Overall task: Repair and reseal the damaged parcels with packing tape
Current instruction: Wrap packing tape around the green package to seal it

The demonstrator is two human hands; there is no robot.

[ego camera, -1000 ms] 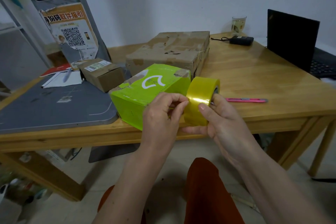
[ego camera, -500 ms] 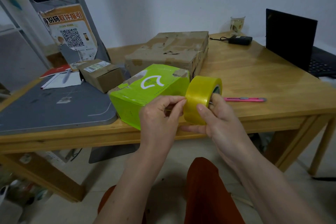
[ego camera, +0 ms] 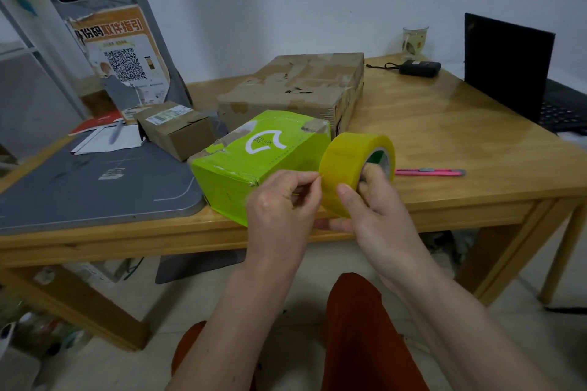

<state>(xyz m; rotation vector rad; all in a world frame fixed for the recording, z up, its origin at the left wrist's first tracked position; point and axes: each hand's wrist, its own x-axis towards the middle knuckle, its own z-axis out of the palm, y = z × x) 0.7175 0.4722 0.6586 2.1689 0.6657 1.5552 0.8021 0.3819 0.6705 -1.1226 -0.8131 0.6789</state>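
Lifted a touch: roll (ego camera: 349,168) gripped in right hand (ego camera: 378,216), just off green parcel (ego camera: 254,165) on tabletop (ego camera: 444,124). Left hand (ego camera: 279,203) pinching tape end at the roll; best peeled slow, straight, roll steadied.

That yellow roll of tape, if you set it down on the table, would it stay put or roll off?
The tape roll is a wide round hoop, so on its curved edge it would probably roll; flat on its side it should stay. It looks thickly wound, so likely rigid and fairly heavy. The right hand grips it through the core while the left hand pinches at its face, suggesting a smooth, sticky surface.
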